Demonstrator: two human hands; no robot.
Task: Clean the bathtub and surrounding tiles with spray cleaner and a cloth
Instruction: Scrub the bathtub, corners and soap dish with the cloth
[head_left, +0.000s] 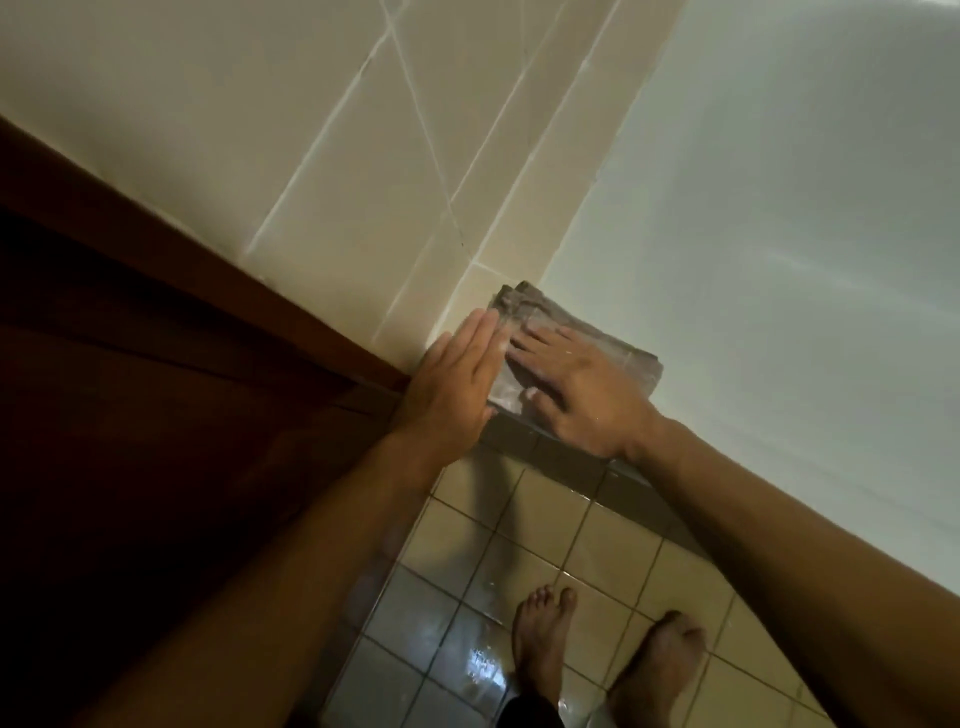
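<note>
- Folded grey cloth (571, 343) at frame centre, lying on the bathtub (779, 260) rim corner where it meets the wall tiles (415, 156).
- Right hand (576, 389) flat on the cloth, fingers spread and straight, pressing, not clenched.
- Left hand (452, 384) just beside the cloth's left edge, fingers straight and together, grasping nothing.
- Best done, probably: steady flat pressure, overlapping strokes along the rim, cloth kept folded.
- Edges: dark wooden door frame (208, 291) tight at left, rim's drop to the floor at lower centre.
- Open room: up along the grout lines and rightward over the tub.
- Wet floor tiles (519, 587) under bare feet (545, 639); slip risk.
- No spray bottle in view.
</note>
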